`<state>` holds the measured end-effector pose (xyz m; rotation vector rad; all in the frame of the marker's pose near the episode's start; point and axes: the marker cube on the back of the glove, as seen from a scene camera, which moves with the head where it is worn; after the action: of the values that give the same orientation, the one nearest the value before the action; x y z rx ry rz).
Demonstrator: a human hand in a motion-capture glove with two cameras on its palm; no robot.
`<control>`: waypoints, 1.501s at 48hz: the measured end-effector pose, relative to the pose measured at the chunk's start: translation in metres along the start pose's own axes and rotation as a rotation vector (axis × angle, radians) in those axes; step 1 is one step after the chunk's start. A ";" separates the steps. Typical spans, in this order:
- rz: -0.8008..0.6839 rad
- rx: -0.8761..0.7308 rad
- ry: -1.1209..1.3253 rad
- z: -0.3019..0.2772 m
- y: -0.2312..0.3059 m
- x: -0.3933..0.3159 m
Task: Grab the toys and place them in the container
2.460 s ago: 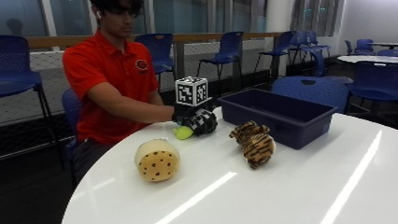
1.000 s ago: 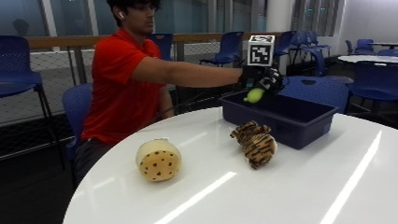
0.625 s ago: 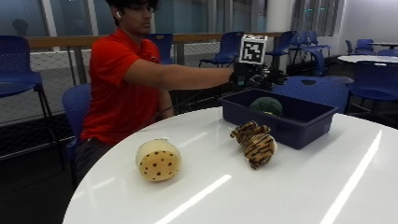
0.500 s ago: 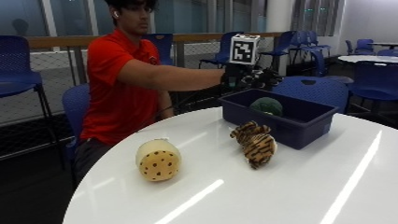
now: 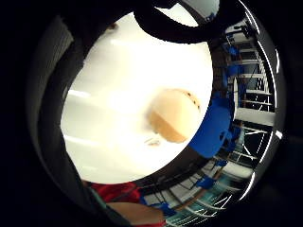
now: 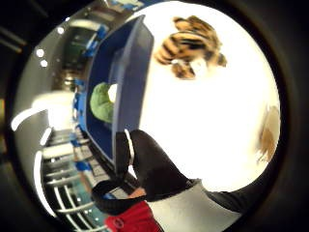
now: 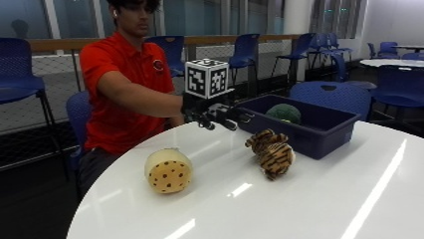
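Note:
My gloved right hand (image 7: 215, 115) hovers above the table's far edge, just left of the blue bin (image 7: 329, 138), its fingers relaxed and holding nothing. Inside the bin lies a green toy (image 7: 283, 113) (image 6: 101, 102). A striped tiger plush (image 7: 271, 152) (image 6: 193, 43) lies on the white table in front of the bin (image 6: 123, 72). A yellow spotted cookie plush (image 7: 168, 171) (image 5: 175, 116) lies on the table left of the tiger, nearer the person.
The round white table (image 7: 298, 209) is bare in its near half. Blue chairs (image 7: 331, 94) stand behind the bin and around the room. The person sits at the table's far left side.
The hand carried the green toy from the table to the bin and let it go there. It has since drawn back left and lower, away from the bin.

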<state>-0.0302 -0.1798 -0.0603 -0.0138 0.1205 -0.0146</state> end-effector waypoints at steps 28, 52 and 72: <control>0.215 -0.042 0.090 0.032 0.027 0.128; 0.283 -0.082 0.065 0.053 0.032 0.173; 0.290 -0.172 0.025 0.084 0.029 0.180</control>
<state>0.1594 -0.1524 0.0009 -0.1678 0.1476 0.2853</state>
